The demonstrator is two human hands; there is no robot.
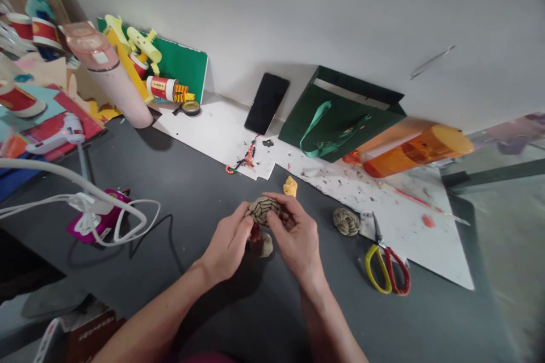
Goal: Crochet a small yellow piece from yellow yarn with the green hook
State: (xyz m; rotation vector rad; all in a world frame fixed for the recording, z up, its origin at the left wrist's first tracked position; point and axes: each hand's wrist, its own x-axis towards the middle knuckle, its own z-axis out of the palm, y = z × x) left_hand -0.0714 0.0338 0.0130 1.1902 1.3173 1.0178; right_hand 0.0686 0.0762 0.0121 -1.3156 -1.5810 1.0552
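As the left hand (227, 247) and right hand (300, 232) pinch the braided knot (260, 210) just below frame centre, it lies crosswise between them.

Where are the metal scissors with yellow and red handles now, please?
In the head view, the scissors lie right of the right hand, at the flat white board's edge, beside the round olive-grey cord ball on the dark table.

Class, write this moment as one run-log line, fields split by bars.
left hand: holding braided piece | right hand: holding same piece | to the right: second braided piece, scissors
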